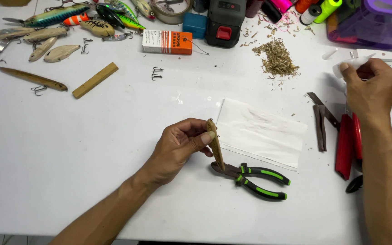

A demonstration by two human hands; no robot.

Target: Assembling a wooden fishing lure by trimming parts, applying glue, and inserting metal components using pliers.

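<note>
Clearly the left hand [178,145] is closed in a pinch on a slim, unpainted wooden fishing-lure body [215,145], thumb pressed on one flat side near its upper end and the other fingers curled behind it. The lure stands almost upright, its lower tip just above the jaws of the black-and-green pliers [250,178] that lie to the right of that hand. It looks light and stiff, a carved piece that should not bend, but the bare wood is smooth and tapered, so it could slide out of a loose pinch; a small wire eye shows on its edge near the thumb and seems the delicate part. The thick middle of the body is probably the safest place to hold.

Further right, the right hand [372,88] is closed around a small white object [357,62], too hidden to tell what kind. Between the hands lies a white paper towel [261,131]; just below the right hand sit red-handled cutters [348,145].
</note>
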